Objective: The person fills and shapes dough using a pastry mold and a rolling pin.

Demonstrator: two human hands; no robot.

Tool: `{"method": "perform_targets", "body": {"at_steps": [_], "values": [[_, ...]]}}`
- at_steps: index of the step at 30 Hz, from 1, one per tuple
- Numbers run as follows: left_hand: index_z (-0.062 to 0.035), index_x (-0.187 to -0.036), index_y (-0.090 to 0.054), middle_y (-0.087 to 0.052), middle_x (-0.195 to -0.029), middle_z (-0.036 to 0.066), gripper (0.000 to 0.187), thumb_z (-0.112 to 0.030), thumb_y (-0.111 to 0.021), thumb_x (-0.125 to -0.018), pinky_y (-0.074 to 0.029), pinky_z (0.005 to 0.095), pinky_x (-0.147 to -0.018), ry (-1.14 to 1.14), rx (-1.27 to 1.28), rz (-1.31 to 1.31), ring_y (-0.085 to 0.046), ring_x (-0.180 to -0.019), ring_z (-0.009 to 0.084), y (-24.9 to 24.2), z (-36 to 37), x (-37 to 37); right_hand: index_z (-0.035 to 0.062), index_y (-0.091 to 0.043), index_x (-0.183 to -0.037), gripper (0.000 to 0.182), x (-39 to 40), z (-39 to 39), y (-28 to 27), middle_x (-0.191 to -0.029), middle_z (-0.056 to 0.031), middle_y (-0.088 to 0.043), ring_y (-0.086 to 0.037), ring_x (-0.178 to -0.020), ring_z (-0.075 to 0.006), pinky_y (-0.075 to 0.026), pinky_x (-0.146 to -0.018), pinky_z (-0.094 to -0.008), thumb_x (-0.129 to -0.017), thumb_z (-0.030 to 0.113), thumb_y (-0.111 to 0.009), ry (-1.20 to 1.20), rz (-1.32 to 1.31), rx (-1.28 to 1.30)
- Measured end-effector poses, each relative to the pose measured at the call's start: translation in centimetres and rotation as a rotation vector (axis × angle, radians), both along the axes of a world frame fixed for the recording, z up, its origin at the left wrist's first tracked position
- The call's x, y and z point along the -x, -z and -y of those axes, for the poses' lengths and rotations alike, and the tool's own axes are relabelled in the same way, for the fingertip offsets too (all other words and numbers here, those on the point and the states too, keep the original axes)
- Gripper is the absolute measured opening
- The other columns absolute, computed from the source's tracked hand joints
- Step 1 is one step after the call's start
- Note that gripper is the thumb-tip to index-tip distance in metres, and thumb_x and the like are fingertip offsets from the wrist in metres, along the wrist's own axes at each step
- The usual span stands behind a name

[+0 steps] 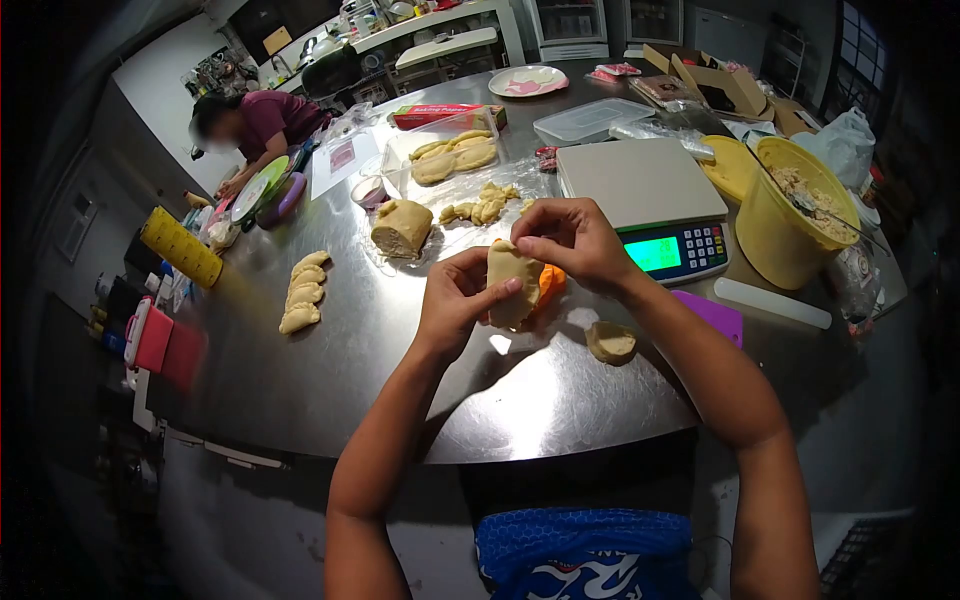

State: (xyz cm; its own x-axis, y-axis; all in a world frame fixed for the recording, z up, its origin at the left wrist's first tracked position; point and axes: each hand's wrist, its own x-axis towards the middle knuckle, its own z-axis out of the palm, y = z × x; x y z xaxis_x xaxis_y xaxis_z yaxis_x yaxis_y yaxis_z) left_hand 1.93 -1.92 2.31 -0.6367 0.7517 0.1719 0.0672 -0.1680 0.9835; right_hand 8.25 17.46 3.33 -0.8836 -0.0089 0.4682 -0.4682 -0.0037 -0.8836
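A pale, half-moon filled dough turnover (pixel 507 272) is held upright over the steel table. My left hand (pixel 455 300) is closed around its left side, with the thumb lying across its face. At the top edge, the fingers of my right hand (pixel 575 240) pinch the dough. Just behind the turnover is an orange object (pixel 549 285), partly hidden. To the right a lump of dough (pixel 611 343) rests on the table. A larger dough block (pixel 402 228) and small dough pieces (pixel 485 206) lie beyond my hands. Several shaped turnovers (pixel 303 292) form a row at the left.
A lit digital scale (pixel 645 185) stands right of centre, beside a yellow bucket (pixel 765 245) of crumbly filling. Near it lie a white rod (pixel 772 303) and purple sheet (pixel 710 315). A clear container (pixel 400 180) holds more dough. Another person (pixel 270 125) leans over the far left side.
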Motion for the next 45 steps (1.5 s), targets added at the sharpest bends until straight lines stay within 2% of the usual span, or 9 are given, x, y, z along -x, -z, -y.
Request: {"method": "perform_targets", "body": {"at_steps": [1, 2, 4, 8, 10, 13, 23, 32, 45], "values": [[0.0005, -0.110, -0.064, -0.071, -0.093, 0.008, 0.038, -0.018, -0.079, -0.079, -0.046, 0.0174, -0.056, -0.015, -0.003, -0.038, -0.064, -0.074, 0.0075, 0.1, 0.0, 0.1, 0.0001, -0.067, -0.088, 0.008, 0.0, 0.0, 0.0, -0.083, -0.0040, -0.067, -0.062, -0.080, -0.0088, -0.052, -0.077, -0.0243, -0.084, 0.007, -0.070, 0.025, 0.017, -0.035], [0.0005, -0.110, -0.064, -0.071, -0.093, 0.008, 0.038, -0.018, -0.079, -0.079, -0.046, 0.0174, -0.056, -0.016, -0.004, -0.038, -0.064, -0.074, 0.0075, 0.1, -0.1, 0.0, 0.0001, -0.067, -0.088, 0.008, 0.0, 0.0, 0.0, -0.083, -0.0040, -0.067, -0.062, -0.080, -0.0088, -0.052, -0.077, -0.0243, -0.084, 0.007, -0.070, 0.024, 0.016, -0.036], [0.0008, -0.109, -0.064, -0.071, -0.093, 0.008, 0.037, -0.015, -0.079, -0.079, -0.049, 0.0188, -0.060, -0.026, -0.025, -0.046, -0.066, -0.077, 0.0091, 0.2, -0.1, 0.0, 0.0001, -0.067, -0.087, 0.014, 0.1, 0.0, 0.0, -0.084, -0.0041, -0.067, -0.063, -0.080, -0.0092, -0.052, -0.077, -0.0252, -0.085, 0.013, -0.073, -0.010, 0.042, 0.016], [0.0017, -0.109, -0.064, -0.071, -0.095, 0.009, 0.037, -0.012, -0.079, -0.079, -0.054, 0.0228, -0.069, -0.022, -0.068, -0.038, -0.067, -0.082, 0.0121, -0.1, -0.3, -0.4, -0.0006, -0.069, -0.089, 0.016, 0.1, 0.1, -0.3, -0.085, -0.0049, -0.068, -0.064, -0.079, -0.0100, -0.053, -0.076, -0.0260, -0.084, 0.014, -0.074, 0.010, 0.113, 0.075], [0.0027, -0.110, -0.064, -0.070, -0.097, 0.011, 0.037, -0.009, -0.079, -0.079, -0.055, 0.0271, -0.078, -0.025, -0.081, -0.038, -0.068, -0.086, 0.0149, -0.1, -0.3, -0.4, -0.0018, -0.070, -0.091, 0.018, 0.1, -0.3, -0.4, -0.086, -0.0066, -0.070, -0.065, -0.079, -0.0111, -0.053, -0.075, -0.0265, -0.083, 0.014, -0.074, -0.003, 0.154, -0.033], [0.0031, -0.110, -0.064, -0.070, -0.098, 0.012, 0.037, -0.009, -0.079, -0.078, -0.055, 0.0288, -0.081, -0.039, -0.067, -0.053, -0.067, -0.089, 0.0155, -0.2, -0.3, -0.4, -0.0021, -0.071, -0.091, 0.018, 0.1, -0.5, -0.3, -0.085, -0.0075, -0.070, -0.065, -0.078, -0.0113, -0.053, -0.076, -0.0263, -0.083, 0.013, -0.075, 0.013, 0.188, -0.062], [0.0021, -0.108, -0.064, -0.070, -0.097, 0.010, 0.036, -0.009, -0.079, -0.078, -0.056, 0.0282, -0.080, -0.041, -0.076, -0.013, -0.067, -0.087, 0.0148, 0.0, -0.4, -0.5, -0.0026, -0.070, -0.088, 0.015, 0.2, -0.2, -0.3, -0.080, -0.0083, -0.070, -0.065, -0.073, -0.0111, -0.053, -0.072, -0.0270, -0.084, 0.012, -0.073, 0.121, 0.035, -0.196], [0.0050, -0.109, -0.058, -0.068, -0.100, 0.012, 0.037, -0.007, -0.077, -0.080, -0.056, 0.0270, -0.081, -0.071, -0.143, 0.053, -0.066, -0.090, 0.0148, -0.1, -0.3, -0.2, -0.0008, -0.068, -0.100, 0.021, 0.3, -0.5, 0.1, -0.092, -0.0083, -0.070, -0.066, -0.087, -0.0122, -0.052, -0.084, -0.0277, -0.084, 0.011, -0.072, -0.013, 0.173, -0.005], [0.0026, -0.107, -0.060, -0.067, -0.097, 0.011, 0.036, -0.010, -0.078, -0.079, -0.056, 0.0268, -0.079, -0.032, -0.144, 0.101, -0.066, -0.087, 0.0134, -0.3, -0.2, -0.2, 0.0015, -0.064, -0.089, 0.007, 0.2, 0.5, -0.1, -0.084, -0.0016, -0.065, -0.062, -0.082, -0.0078, -0.052, -0.078, -0.0252, -0.083, -0.001, -0.062, -0.016, -0.015, 0.034]]}}
